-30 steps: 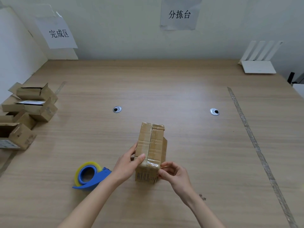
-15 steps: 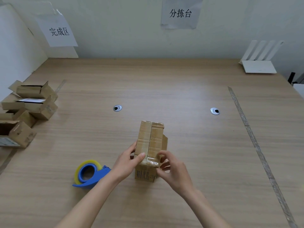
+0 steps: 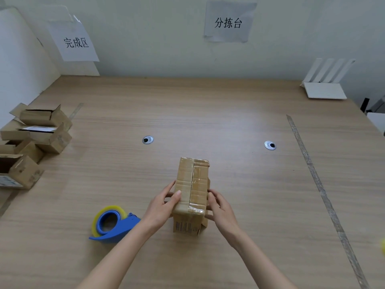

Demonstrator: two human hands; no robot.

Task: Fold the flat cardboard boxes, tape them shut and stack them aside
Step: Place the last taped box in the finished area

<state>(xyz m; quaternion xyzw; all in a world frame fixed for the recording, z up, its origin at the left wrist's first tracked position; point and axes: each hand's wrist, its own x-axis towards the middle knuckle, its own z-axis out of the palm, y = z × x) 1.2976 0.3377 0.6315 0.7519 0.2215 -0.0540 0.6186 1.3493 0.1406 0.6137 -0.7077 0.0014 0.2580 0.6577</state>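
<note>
A folded cardboard box [image 3: 192, 184] stands on the wooden table [image 3: 239, 113] in front of me, its top flaps closed with clear tape over the seam and near edge. My left hand [image 3: 164, 203] grips its left side, thumb lying on the top. My right hand [image 3: 218, 205] holds the right side with curled fingers, next to a loose side flap. A blue tape dispenser [image 3: 113, 224] with a yellowish roll lies on the table just left of my left wrist.
Several open-topped cardboard boxes [image 3: 35, 138] are piled at the table's left edge under a paper sign [image 3: 76, 42]. A white router [image 3: 325, 84] sits at the back right. A tape strip [image 3: 316, 180] runs down the table's right side. Two cable grommets [image 3: 148, 139] lie mid-table.
My right hand has moved from the taped near top edge to the box's right side. The left hand has kept its grip and the box has stayed in place.
</note>
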